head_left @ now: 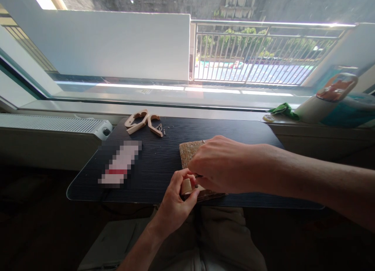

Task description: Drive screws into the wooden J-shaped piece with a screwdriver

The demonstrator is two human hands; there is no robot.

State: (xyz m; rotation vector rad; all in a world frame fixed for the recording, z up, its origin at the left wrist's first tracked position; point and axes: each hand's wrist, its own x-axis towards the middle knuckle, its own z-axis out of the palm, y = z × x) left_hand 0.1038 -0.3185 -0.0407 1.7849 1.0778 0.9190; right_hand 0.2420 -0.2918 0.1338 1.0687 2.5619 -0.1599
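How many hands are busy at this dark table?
2: the left hand, holding a pale wooden piece near the front edge, and the right hand, partly over the patterned board. Some fingertips are hidden, but no other hand shows.

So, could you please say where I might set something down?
Bare table lies between the blurred item and the board, and beyond the right hand along the far edge. Crowded: around the wooden pieces and metal bits, and by the left hand at the board.
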